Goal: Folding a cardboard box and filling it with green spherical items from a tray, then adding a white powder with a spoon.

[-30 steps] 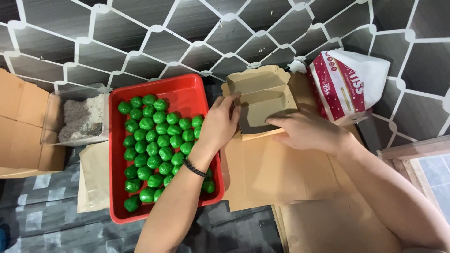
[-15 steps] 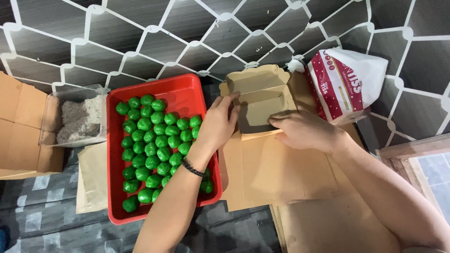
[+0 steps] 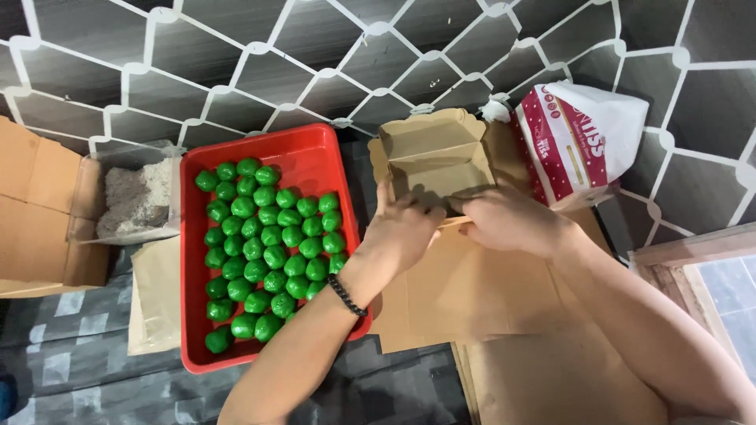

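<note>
Brown box [image 3: 431,157] sits by my red tray [image 3: 315,161] of green balls [image 3: 268,256]. My left hand [image 3: 405,228] and right hand [image 3: 508,220] both grip its front edge, hiding it.

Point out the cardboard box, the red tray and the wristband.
cardboard box [image 3: 431,153]: head view, on the inner face of its open lid.
red tray [image 3: 311,161]: head view, on the bare floor near its far rim.
wristband [image 3: 347,296]: head view, on the dark beads across the left wrist.
</note>
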